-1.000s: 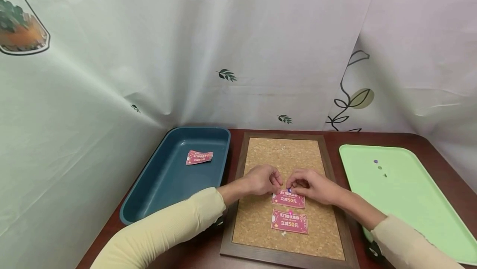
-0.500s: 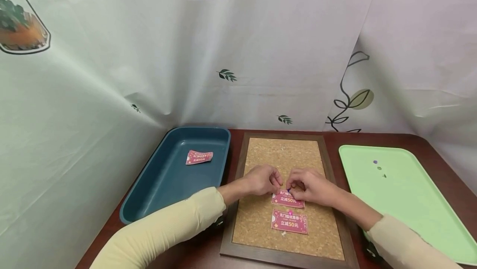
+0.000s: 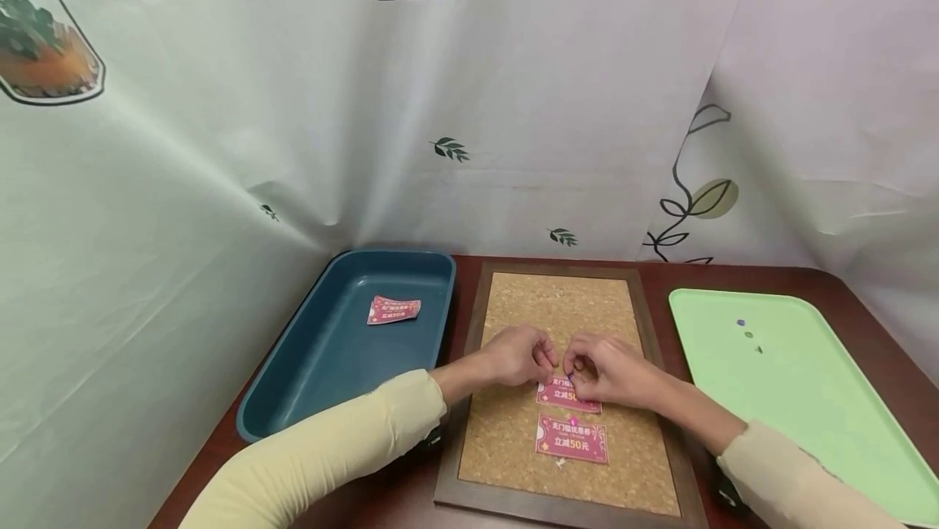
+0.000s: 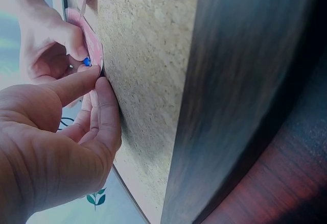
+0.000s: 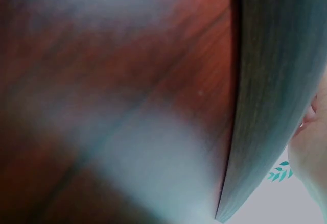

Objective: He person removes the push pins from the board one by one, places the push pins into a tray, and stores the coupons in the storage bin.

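A framed cork board [image 3: 506, 439] lies between my arms. On it is a pink printed coupon [image 3: 565, 403], partly covered by my fingers. My left hand [image 3: 516, 355] pinches the coupon's far left edge between thumb and fingers; the left wrist view shows that edge lifted slightly off the cork. My right hand [image 3: 616, 368] pinches a small blue pushpin [image 4: 87, 61] against the coupon's upper part. How deep its point sits is hidden. A second pink coupon [image 3: 572, 443] lies nearer, with a pink pushpin [image 3: 573, 422] at its top edge. The right wrist view shows little of the work.
To the left stands a blue tray [image 3: 341, 374] holding a small stack of coupons [image 3: 394, 310]. A light green tray [image 3: 800, 407] at the right carries several small pins [image 3: 741, 323]. Clear-looking pins [image 3: 561, 462] sit in the cork near both ends. A patterned cloth hangs behind.
My right fingers and thumb have shifted slightly left over the blue pushpin and hide more of it and the coupon. My left hand keeps its place. The head view has tilted slightly.
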A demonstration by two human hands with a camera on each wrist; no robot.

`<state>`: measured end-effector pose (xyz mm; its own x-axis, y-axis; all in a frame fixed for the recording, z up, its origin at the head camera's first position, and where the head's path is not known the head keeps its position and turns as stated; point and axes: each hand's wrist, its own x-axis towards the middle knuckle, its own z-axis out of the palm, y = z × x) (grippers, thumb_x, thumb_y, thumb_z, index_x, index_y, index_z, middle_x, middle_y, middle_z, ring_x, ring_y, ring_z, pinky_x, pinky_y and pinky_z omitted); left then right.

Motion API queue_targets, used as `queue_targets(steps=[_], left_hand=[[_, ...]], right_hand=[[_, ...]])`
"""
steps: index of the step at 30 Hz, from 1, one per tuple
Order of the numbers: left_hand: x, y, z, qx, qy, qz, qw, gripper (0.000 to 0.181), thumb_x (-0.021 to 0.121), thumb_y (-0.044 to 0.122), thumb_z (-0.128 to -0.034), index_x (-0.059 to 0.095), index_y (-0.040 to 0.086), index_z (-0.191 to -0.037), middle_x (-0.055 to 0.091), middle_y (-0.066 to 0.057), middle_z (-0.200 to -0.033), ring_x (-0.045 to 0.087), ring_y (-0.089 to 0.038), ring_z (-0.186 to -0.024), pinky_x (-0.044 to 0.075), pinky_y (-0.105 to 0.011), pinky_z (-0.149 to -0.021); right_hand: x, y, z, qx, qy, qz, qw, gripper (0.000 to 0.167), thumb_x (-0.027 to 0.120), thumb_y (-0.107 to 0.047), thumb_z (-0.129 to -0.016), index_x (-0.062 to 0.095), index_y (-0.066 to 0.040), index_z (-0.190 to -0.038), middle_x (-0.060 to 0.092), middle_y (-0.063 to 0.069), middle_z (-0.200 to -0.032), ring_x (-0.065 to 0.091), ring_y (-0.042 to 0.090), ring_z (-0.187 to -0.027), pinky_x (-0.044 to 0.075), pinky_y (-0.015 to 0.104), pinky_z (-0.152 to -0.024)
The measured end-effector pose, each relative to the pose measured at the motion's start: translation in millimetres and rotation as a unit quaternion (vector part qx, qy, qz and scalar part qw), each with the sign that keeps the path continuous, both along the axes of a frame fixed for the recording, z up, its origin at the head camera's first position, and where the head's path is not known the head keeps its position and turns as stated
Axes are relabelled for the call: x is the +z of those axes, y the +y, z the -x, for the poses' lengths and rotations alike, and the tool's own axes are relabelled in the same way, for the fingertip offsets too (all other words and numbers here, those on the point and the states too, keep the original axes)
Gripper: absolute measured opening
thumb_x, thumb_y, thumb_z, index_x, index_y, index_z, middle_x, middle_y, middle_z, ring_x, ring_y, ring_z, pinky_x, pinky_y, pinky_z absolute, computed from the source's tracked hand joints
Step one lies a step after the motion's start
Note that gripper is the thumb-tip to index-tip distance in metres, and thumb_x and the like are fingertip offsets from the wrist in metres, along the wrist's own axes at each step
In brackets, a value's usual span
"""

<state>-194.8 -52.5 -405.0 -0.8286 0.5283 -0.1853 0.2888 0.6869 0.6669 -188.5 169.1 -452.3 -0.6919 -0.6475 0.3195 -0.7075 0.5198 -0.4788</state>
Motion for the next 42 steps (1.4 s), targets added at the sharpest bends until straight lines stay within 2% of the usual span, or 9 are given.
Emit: queue_targets(steps=[8, 13, 19, 24, 28, 32, 35, 39, 42], left_hand=[[0.5, 0.0, -2.2, -0.005, 0.002, 0.005, 1.0000, 0.015, 0.086, 0.004, -0.0893, 0.072, 0.009, -0.093, 0.067, 0.006, -0.073, 0.058, -0.005, -0.063, 0.043, -0.019, -0.059], [1.7, -0.7, -2.3, -0.004, 0.004, 0.008, 0.9999, 0.016, 0.086, 0.004, -0.0891, 0.071, 0.009, -0.093, 0.067, 0.006, -0.073, 0.058, -0.005, -0.064, 0.043, -0.019, -0.061], [1.5, -0.5, -2.7, -0.002, 0.001, -0.002, 1.0000, 0.016, 0.086, 0.001, -0.0875, 0.072, 0.007, -0.093, 0.068, 0.005, -0.072, 0.057, -0.004, -0.062, 0.043, -0.019, -0.060], [3.9, 0.0, -2.4, -0.005, 0.002, 0.000, 1.0000, 0.016, 0.086, 0.001, -0.0874, 0.072, 0.006, -0.094, 0.068, 0.004, -0.073, 0.058, -0.005, -0.063, 0.043, -0.019, -0.060], [9.2, -0.5, 0.3, 0.000, -0.011, 0.002, 0.9999, 0.016, 0.084, 0.000, -0.0892, 0.072, 0.006, -0.097, 0.069, 0.002, -0.077, 0.059, -0.007, -0.066, 0.045, -0.021, -0.062], [24.7, -5.4, 8.2, 0.013, -0.013, -0.002, 0.9998, 0.013, 0.079, 0.000, -0.0936, 0.072, 0.007, -0.103, 0.070, 0.001, -0.082, 0.063, -0.009, -0.073, 0.049, -0.023, -0.064], [46.0, -15.9, 16.9, 0.023, 0.010, 0.000, 0.9997, 0.014, 0.077, 0.004, -0.0962, 0.073, 0.007, -0.109, 0.071, 0.001, -0.087, 0.064, -0.011, -0.079, 0.051, -0.025, -0.067], [78.5, -43.5, 31.4, 0.036, 0.056, -0.001, 0.9978, 0.018, 0.078, 0.009, -0.0970, 0.074, 0.007, -0.114, 0.073, 0.000, -0.093, 0.066, -0.014, -0.083, 0.052, -0.028, -0.069], [95.6, -75.1, 44.5, 0.057, 0.071, -0.010, 0.9958, 0.019, 0.077, 0.010, -0.0982, 0.073, 0.005, -0.116, 0.075, -0.003, -0.096, 0.069, -0.022, -0.086, 0.053, -0.031, -0.072]], right_hand=[[0.2, -0.4, -2.9, -0.001, -0.023, 0.000, 0.9997, 0.027, 0.082, -0.004, -0.077, 0.066, -0.020, -0.090, 0.055, -0.012, -0.083, 0.052, 0.003, -0.074, 0.045, 0.022, -0.062], [-0.2, -1.6, -1.3, -0.002, -0.019, 0.001, 0.9998, 0.027, 0.082, -0.004, -0.076, 0.066, -0.021, -0.090, 0.056, -0.012, -0.083, 0.052, 0.003, -0.075, 0.045, 0.022, -0.063], [-1.8, -0.2, 0.4, 0.012, -0.015, 0.044, 0.9989, 0.029, 0.080, 0.000, -0.073, 0.066, -0.020, -0.089, 0.057, -0.010, -0.080, 0.052, 0.003, -0.070, 0.044, 0.021, -0.058], [0.0, 1.7, 1.4, 0.022, -0.065, 0.080, 0.9945, 0.028, 0.078, 0.005, -0.077, 0.068, -0.016, -0.091, 0.059, -0.009, -0.082, 0.053, 0.006, -0.070, 0.046, 0.021, -0.058], [7.2, 5.3, 1.0, 0.004, -0.092, 0.104, 0.9903, 0.027, 0.077, 0.007, -0.080, 0.068, -0.015, -0.092, 0.058, -0.009, -0.080, 0.052, 0.007, -0.069, 0.045, 0.022, -0.057], [21.6, 15.5, 0.4, -0.031, -0.071, 0.135, 0.9878, 0.029, 0.077, 0.008, -0.079, 0.069, -0.016, -0.093, 0.058, -0.009, -0.077, 0.051, 0.006, -0.066, 0.044, 0.024, -0.056], [34.2, 29.3, -0.3, -0.054, -0.048, 0.160, 0.9844, 0.030, 0.076, 0.012, -0.079, 0.070, -0.014, -0.093, 0.057, -0.006, -0.077, 0.050, 0.007, -0.065, 0.043, 0.025, -0.055], [47.4, 56.2, -3.1, -0.093, -0.037, 0.175, 0.9795, 0.029, 0.073, 0.014, -0.082, 0.070, -0.010, -0.097, 0.057, -0.004, -0.078, 0.050, 0.009, -0.066, 0.042, 0.025, -0.054], [50.7, 80.2, -6.5, -0.132, -0.023, 0.177, 0.9751, 0.026, 0.073, 0.014, -0.085, 0.070, -0.010, -0.096, 0.059, -0.002, -0.078, 0.052, 0.010, -0.068, 0.043, 0.025, -0.057]])
